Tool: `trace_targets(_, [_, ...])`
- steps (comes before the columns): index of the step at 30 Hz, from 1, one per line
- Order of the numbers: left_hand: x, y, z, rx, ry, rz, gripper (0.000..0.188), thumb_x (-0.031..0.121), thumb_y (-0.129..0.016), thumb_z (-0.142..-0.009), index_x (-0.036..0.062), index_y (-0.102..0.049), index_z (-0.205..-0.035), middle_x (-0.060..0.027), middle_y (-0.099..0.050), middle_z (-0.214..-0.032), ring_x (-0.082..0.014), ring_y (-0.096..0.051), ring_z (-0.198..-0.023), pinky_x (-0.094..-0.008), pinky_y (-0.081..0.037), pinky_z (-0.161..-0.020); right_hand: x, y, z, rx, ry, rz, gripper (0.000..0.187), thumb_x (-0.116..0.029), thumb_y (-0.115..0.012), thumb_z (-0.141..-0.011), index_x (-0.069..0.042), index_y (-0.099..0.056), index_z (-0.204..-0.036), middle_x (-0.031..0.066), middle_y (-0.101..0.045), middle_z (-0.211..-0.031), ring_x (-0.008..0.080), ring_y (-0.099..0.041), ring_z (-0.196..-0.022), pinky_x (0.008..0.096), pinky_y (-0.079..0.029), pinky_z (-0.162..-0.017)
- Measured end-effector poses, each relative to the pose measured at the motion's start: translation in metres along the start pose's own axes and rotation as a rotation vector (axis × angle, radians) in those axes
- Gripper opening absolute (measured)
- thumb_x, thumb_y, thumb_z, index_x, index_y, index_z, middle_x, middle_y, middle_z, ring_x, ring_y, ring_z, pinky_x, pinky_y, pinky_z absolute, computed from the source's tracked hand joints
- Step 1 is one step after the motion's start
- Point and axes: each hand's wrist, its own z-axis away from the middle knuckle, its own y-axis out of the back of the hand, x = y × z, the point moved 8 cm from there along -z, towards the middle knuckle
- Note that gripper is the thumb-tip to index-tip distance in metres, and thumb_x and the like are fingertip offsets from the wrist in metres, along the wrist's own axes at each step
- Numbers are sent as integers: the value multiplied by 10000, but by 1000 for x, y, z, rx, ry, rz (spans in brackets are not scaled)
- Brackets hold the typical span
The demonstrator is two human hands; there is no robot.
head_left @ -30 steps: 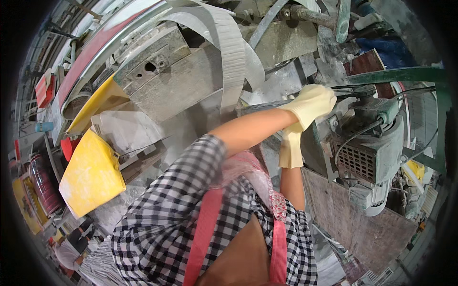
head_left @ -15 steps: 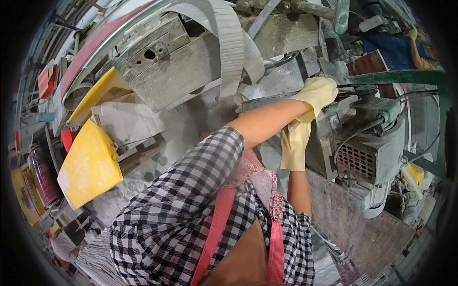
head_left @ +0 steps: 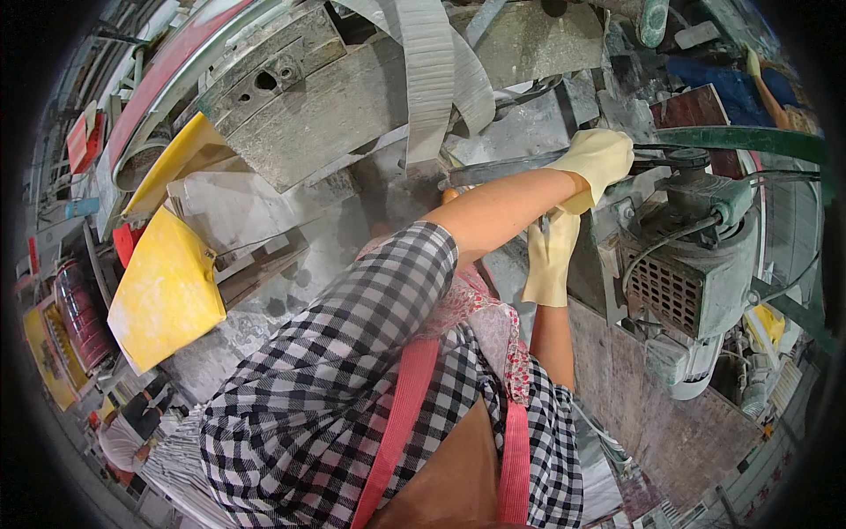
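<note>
Both my hands wear cream rubber gloves. Reaching across from the left, my left hand (head_left: 599, 165) is closed around a dark drive belt (head_left: 648, 164) that runs toward the pulley (head_left: 686, 159) of a dusty motor (head_left: 679, 273). Its fingertips are turned away from view. Below the left wrist, my right hand (head_left: 552, 257) points upward with its fingers bent in. A small grey bit shows between those fingers, too covered to name. The left forearm hides part of a long grey bar or belt (head_left: 502, 169) behind it.
A green guard arm (head_left: 740, 141) curves over the motor. Grey metal housing (head_left: 322, 110) and a hanging ribbed strip (head_left: 427, 79) stand ahead. Yellow panels (head_left: 167, 291) and a fire extinguisher (head_left: 84, 313) are at left. Another person's arm (head_left: 771, 101) shows at far right.
My left hand has shifted slightly right and up. The right hand has risen a little, and a grey bit now shows between its fingers. The whole view has moved slightly.
</note>
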Motion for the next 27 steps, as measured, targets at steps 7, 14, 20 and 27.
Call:
trace_targets(7, [2,-4,-2,-23,-32,-42,295,261,-482,-948,60,-696,-925,-157,-720,-998,-388,-682,-955,-499,-534,-854,16,-8,2,-87,-71,38,232,-5,-690,-782,-3,-681,-1014,202,-694,-1013,429,-632,-995,482,-486,-879])
trace_targets(14, [2,0,-3,27,-17,18,310,271,-492,-951,44,-701,-916,-194,-709,-935,-420,-681,-897,-521,-544,-818,5,0,-2,-36,-67,-41,98,-51,-667,-827,8,-685,-904,194,-699,-904,417,-649,-911,476,-495,-812])
trace_targets(20, [6,4,-1,15,-46,25,302,272,-498,-955,45,-696,-934,-204,-708,-897,-422,-679,-883,-511,-536,-819,-2,4,-4,3,-35,-46,98,-100,-672,-843,-4,-684,-860,171,-694,-812,396,-661,-812,463,-501,-735])
trace_targets(27, [7,4,-1,-13,-27,-16,315,279,-484,-969,38,-688,-973,-201,-710,-933,-422,-674,-922,-514,-536,-837,13,-4,1,-63,-128,4,127,-98,-687,-821,1,-691,-901,199,-698,-914,402,-647,-932,464,-490,-812])
